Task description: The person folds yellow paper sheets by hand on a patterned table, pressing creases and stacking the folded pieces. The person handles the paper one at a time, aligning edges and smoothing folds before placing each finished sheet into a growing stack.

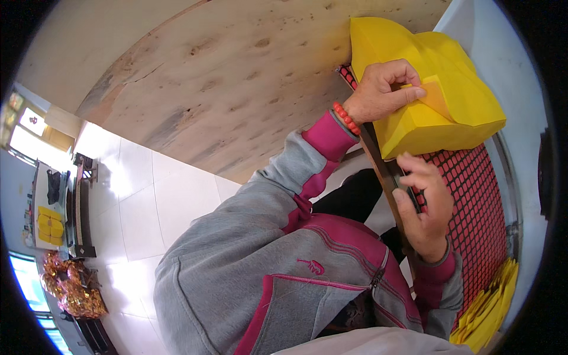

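A large yellow bag-like bundle (pixel 414 53), boxy at its near end, lies on a red surface with a black grid pattern (pixel 473 207). My left hand (pixel 381 89), with a red bead bracelet at the wrist, reaches over the bundle's left side. Its thumb and forefinger pinch the edge of an orange-yellow flap (pixel 436 99) on the bundle's near end. Just below the bundle, my right hand (pixel 426 207) hovers over the patterned surface. Its fingers are loosely bent and apart, and nothing shows in them.
Folded yellow pieces (pixel 488 307) are piled at the lower right. A wooden board (pixel 236 89) rises beyond my left arm, and a pale wall (pixel 523 118) borders the right. Far left, another yellow bundle (pixel 50 226) sits on a table near shiny gold-orange decorations (pixel 74 290).
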`<state>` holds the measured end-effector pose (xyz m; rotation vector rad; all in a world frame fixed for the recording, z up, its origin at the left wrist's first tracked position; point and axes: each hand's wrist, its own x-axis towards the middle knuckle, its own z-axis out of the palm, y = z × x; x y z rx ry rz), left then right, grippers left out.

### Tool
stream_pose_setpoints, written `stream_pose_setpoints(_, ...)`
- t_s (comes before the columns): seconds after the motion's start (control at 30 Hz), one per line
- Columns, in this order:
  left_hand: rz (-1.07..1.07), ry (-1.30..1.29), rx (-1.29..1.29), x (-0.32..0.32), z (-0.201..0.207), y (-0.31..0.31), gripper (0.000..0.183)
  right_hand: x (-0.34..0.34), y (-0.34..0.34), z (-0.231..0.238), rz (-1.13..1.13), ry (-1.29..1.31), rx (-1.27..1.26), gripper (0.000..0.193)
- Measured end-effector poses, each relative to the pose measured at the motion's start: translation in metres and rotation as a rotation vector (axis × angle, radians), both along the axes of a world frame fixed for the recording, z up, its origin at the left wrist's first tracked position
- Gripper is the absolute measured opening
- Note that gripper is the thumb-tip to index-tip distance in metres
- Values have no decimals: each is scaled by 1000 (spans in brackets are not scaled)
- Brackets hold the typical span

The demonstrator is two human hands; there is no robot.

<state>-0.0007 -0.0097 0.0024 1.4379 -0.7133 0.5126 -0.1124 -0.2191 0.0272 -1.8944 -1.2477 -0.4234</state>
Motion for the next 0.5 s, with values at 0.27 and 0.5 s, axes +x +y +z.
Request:
stream_pose_setpoints(0.27, 34, -9, 6, 3, -2, -3, 13, -15, -23, -89, 147, 654, -104, 15)
stream_pose_setpoints(0.5, 59, 30, 13, 2, -4, -5, 13, -22, -45, -146, 72, 866, -134, 16)
